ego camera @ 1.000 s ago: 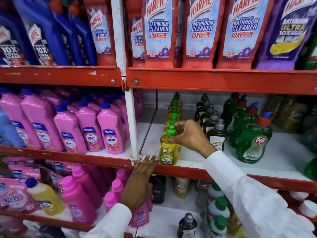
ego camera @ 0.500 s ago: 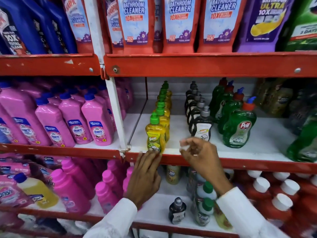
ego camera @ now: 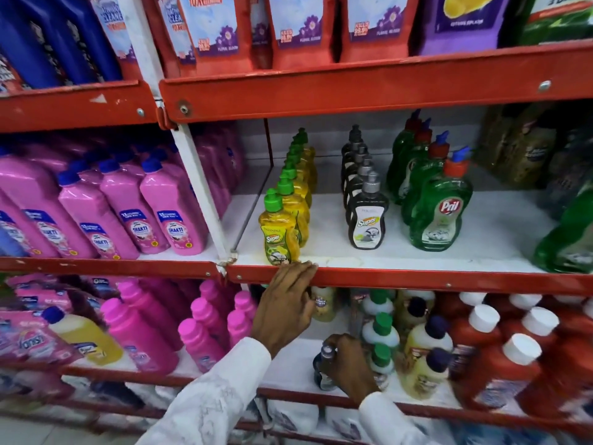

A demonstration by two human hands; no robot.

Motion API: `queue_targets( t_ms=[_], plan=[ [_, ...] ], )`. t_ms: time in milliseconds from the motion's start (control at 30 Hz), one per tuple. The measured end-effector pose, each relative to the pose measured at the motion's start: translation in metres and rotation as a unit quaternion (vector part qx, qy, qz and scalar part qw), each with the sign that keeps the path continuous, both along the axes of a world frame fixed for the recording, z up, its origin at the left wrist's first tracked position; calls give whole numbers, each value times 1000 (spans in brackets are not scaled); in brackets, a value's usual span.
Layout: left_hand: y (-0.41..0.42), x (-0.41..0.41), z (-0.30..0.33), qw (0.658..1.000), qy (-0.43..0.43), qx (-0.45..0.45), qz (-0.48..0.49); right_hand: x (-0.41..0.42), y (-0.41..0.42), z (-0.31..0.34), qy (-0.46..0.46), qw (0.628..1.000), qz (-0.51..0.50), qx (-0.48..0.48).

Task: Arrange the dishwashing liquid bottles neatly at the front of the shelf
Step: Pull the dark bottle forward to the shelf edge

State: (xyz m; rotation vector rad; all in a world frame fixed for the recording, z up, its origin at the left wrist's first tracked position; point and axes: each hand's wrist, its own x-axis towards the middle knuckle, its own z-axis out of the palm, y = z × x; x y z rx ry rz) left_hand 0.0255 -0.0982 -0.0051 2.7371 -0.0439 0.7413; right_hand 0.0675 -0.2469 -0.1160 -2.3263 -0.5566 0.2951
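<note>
On the middle shelf a row of yellow bottles with green caps runs back from the front one. Beside it stand a row of black grey-capped bottles and a row of green Pril bottles. My left hand lies flat with its fingertips on the shelf's red front edge, just below the front yellow bottle, holding nothing. One shelf lower, my right hand wraps around a small dark bottle with a grey cap, which stands upright near the front.
Pink Shakti bottles fill the bay to the left, past a white upright post. Red white-capped bottles and pale bottles crowd the lower shelf to the right. Harpic refill pouches hang over the top shelf. A green bottle stands at the far right.
My right hand left the middle shelf, dropped to the lower shelf and closed around the small dark bottle. My left hand stayed at the red shelf edge. The view tilted downward.
</note>
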Motion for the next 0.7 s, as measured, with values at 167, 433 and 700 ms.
queue_targets(
  t_ms=[167, 433, 700],
  plan=[
    [-8, -2, 5, 999, 2, -35, 22, -5, -6, -5, 38, 992, -45, 113],
    [-12, 1, 7, 997, -10, -70, 42, -13, -46, 102, -22, 966, -61, 249],
    [-21, 6, 9, 991, -21, -114, 63, 31, -68, 231, -151, 918, -125, 345]
  ],
)
